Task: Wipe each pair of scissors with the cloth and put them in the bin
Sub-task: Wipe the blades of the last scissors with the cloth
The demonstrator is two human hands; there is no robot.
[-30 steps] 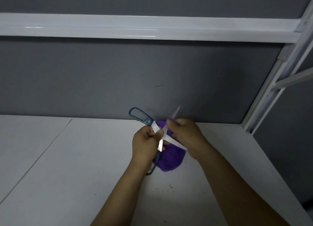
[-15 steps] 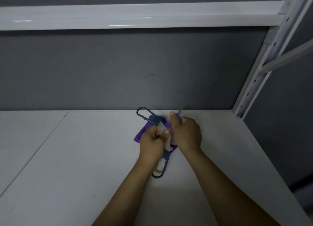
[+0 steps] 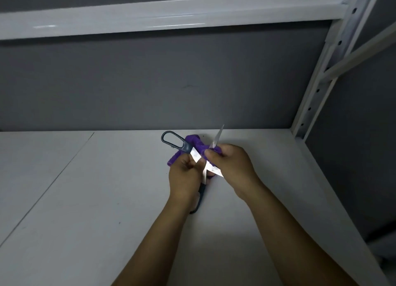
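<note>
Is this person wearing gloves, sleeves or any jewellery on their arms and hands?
No. The left hand and right hand are bare, without gloves, and no ring shows on the fingers in view. The left forearm and right forearm are bare too: no sleeve, watch or bracelet shows.

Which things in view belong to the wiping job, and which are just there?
Job: scissors, cloth, left hand, right hand.
Just there: shelf, rack post, beam.
</note>
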